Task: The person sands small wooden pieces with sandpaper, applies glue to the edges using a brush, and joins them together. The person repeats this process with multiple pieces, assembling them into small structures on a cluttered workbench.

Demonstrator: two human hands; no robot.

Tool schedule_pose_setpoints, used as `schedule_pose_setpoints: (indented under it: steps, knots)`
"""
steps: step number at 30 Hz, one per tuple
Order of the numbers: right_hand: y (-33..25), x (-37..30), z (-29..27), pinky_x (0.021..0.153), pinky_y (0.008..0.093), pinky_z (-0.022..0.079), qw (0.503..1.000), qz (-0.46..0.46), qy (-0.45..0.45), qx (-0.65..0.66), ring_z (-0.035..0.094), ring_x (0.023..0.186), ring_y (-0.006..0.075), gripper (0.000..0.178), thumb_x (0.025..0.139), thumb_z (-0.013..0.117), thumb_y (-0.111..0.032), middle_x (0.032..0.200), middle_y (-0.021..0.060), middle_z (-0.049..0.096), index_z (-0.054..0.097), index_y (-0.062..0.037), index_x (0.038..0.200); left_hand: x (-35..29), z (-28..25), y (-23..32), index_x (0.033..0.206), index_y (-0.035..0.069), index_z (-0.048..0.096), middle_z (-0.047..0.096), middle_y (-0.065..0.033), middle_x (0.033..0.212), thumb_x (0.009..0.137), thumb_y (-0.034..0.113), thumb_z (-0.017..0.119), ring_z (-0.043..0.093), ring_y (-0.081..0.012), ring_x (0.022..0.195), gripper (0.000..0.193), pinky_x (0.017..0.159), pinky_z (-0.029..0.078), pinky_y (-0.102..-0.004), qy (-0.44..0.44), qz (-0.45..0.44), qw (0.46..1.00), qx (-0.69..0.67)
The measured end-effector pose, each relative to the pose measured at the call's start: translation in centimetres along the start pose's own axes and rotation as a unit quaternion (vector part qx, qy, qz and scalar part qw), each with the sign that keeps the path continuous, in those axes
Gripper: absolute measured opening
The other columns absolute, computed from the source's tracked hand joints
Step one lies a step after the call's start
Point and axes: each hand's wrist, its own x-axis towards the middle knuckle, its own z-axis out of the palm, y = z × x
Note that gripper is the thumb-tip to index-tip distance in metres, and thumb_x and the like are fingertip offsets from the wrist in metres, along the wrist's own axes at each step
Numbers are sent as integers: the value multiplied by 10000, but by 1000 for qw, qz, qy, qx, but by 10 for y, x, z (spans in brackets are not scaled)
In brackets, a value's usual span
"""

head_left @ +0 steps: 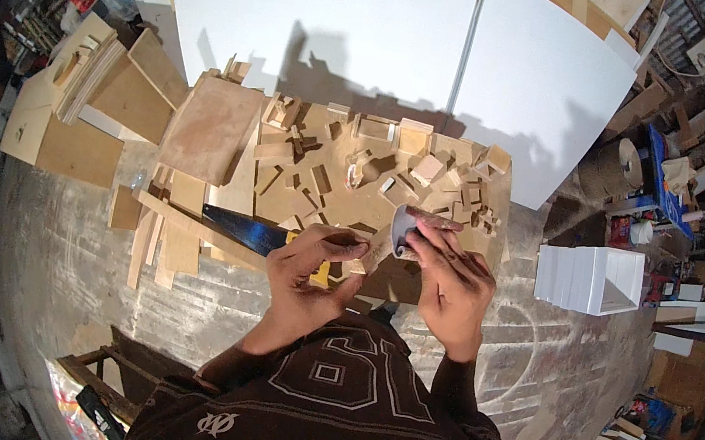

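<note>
The small wooden block [363, 259] is pale, short and narrow, held just above the near edge of the bench [495, 204], between both hands. The left hand [308, 273] has its grip narrow, fingertips pinched on the block's near end. The right hand [449, 278] is closed on a folded sheet of sandpaper [412, 225], grey on one face and reddish-brown on the other, touching the block's far end. The hands hide most of the block. A handsaw [241, 229] with a dark blade lies beside the left hand, its yellow handle partly covered. Wood offcuts [325, 159] litter the bench.
</note>
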Motion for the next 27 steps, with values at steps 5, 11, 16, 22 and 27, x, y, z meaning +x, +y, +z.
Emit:
schedule_pose_setpoints:
  steps: [5,11,16,22,27]
  knots:
    - [-17,-12,-6,785,342,511,995,-82,16,53,670,1126,211,467,743,648,7,1218,30,706,728,-152,1174,-4,12,18,1011,-3,733,731,-157,1028,681,-33,759,728,-255,907,332,808,551,-316,-8,2,1000,-6]
    - [12,-16,-13,783,336,520,999,17,19,36,702,1064,221,423,756,592,61,1171,92,717,726,-87,1129,-6,26,15,964,-43,728,738,-149,960,688,-41,787,691,-162,833,282,654,521,-270,-8,-7,998,61]
    - [23,-29,0,782,368,522,994,-53,6,100,691,1060,213,513,703,611,41,1250,44,690,706,-125,1179,-14,49,1,975,9,748,751,-116,950,724,-14,790,619,-80,645,255,538,451,-210,54,-28,998,5]
    - [49,-36,-28,789,378,523,998,24,3,56,680,1082,229,519,689,584,56,1234,56,696,707,-115,1163,-25,66,5,1024,-30,725,738,-147,1022,761,-55,784,654,-106,791,271,611,489,-206,52,-49,997,-38]
    - [42,-37,-35,802,337,502,998,-45,-10,49,691,1081,235,371,772,624,37,1165,52,722,748,-136,1075,-29,80,2,1027,-69,686,700,-196,1070,751,-150,740,696,-217,976,292,750,571,-283,50,-65,988,-128]
